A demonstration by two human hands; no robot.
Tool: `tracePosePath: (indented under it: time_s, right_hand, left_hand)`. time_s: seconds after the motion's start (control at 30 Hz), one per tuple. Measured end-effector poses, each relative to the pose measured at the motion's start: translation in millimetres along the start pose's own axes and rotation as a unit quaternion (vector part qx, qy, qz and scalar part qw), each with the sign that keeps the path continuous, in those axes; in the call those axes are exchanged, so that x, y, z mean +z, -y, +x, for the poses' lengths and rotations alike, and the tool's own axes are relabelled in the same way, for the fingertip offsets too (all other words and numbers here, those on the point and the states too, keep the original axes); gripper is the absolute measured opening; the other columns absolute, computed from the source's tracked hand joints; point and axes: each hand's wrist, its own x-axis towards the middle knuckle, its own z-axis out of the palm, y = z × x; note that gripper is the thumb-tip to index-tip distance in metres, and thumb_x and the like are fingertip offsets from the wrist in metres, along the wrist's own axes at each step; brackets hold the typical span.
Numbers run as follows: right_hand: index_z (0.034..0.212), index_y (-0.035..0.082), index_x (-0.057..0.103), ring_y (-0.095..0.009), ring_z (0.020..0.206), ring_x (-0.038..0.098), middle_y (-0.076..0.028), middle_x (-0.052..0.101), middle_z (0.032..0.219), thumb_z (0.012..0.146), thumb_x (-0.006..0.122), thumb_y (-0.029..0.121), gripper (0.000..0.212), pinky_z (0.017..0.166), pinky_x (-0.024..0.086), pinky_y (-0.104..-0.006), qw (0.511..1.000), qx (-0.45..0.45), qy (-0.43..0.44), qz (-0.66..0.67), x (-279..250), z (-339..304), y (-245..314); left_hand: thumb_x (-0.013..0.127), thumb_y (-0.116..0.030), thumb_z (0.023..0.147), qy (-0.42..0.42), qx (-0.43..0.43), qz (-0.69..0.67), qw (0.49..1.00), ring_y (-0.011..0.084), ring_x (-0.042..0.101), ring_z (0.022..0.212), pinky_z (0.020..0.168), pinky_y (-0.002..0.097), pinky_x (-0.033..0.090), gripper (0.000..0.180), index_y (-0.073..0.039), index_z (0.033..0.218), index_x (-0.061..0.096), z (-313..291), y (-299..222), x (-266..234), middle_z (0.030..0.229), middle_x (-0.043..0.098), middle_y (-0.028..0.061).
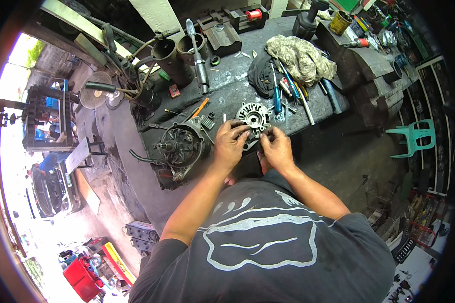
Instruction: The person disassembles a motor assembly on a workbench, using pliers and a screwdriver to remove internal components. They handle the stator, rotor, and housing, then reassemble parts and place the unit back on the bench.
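At the near edge of the workbench rests a round metal alternator end cover (253, 117) with slotted vents and a central bore. My left hand (230, 144) is at its near left rim, fingers curled with the tips pinched together. From the near right, my right hand (277, 149) meets the same rim, thumb and forefinger closed. Whatever lies between the fingertips of either hand is too small to make out. To the left of my hands sits the other alternator half (179, 145), its splined shaft and windings showing.
On the dark workbench (220, 93) a large ratchet-like tool (200, 70) leans on metal canisters (171, 58). Screwdrivers (277, 96) and a crumpled rag (302, 58) lie at the back right. A bench vise (374, 91) stands farther right, near a teal stool (414, 137).
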Motion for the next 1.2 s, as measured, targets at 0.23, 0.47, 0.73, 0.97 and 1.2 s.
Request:
tracePosePath:
  time_s: [0.23, 0.47, 0.73, 0.97, 1.2]
  right_hand:
    - [0.109, -0.001, 0.077, -0.031, 0.076, 0.079, -0.019, 0.08, 0.086, 0.102, 0.076, 0.015, 0.018, 0.073, 0.06, -0.0426, 1.0, -0.008, -0.019, 0.017, -19.5, 3.6, -17.8]
    - [0.112, -0.001, 0.078, -0.03, 0.08, 0.08, -0.019, 0.081, 0.09, 0.102, 0.076, 0.016, 0.019, 0.076, 0.061, -0.0412, 1.0, -0.001, 0.005, 0.021, -38.3, 15.0, -20.5]
    - [0.114, 0.001, 0.078, -0.029, 0.085, 0.081, -0.018, 0.081, 0.093, 0.104, 0.075, 0.017, 0.019, 0.079, 0.061, -0.0412, 0.998, -0.012, 0.057, 0.037, -54.3, 34.3, -21.8]
    - [0.117, 0.003, 0.078, -0.035, 0.092, 0.082, -0.02, 0.082, 0.098, 0.104, 0.075, 0.017, 0.02, 0.083, 0.062, -0.0442, 0.989, -0.047, 0.134, 0.027, -59.0, 52.5, -8.5]
    - [0.124, 0.005, 0.078, -0.041, 0.1, 0.08, -0.022, 0.081, 0.112, 0.102, 0.076, 0.017, 0.025, 0.088, 0.063, -0.0495, 0.961, -0.205, 0.182, -0.037, -35.6, 62.6, 12.2]
  left_hand:
    - [0.087, -0.013, 0.091, -0.011, 0.041, 0.09, 0.995, 0.0366, 0.07, 0.117, 0.102, 0.0467, 0.056, 0.021, -0.008, 0.111, 0.089, -0.5, -2.4, 5.2, 0.124, 0.075, 0.014]
    - [0.085, -0.011, 0.093, -0.032, 0.033, 0.099, 0.994, 0.0377, 0.07, 0.12, 0.104, 0.0467, 0.056, 0.019, -0.005, 0.111, 0.087, -7.2, -4.3, 13.4, 0.127, 0.075, 0.0152]
    - [0.083, -0.011, 0.095, -0.01, -0.008, 0.114, 0.993, 0.0373, 0.067, 0.129, 0.111, 0.0476, 0.054, 0.022, -0.004, 0.115, 0.085, -9.1, -12.0, 13.8, 0.134, 0.074, 0.0158]
    - [0.086, -0.01, 0.091, -0.062, -0.054, 0.096, 0.992, 0.0396, 0.07, 0.127, 0.11, 0.046, 0.055, 0.03, -0.004, 0.12, 0.082, -9.4, -25.5, 20.7, 0.136, 0.073, 0.0177]
    - [0.076, -0.002, 0.093, -0.038, -0.033, 0.097, 0.994, 0.0402, 0.066, 0.134, 0.116, 0.0483, 0.053, 0.033, -0.002, 0.126, 0.08, -13.4, -25.9, 17.2, 0.146, 0.068, 0.0195]
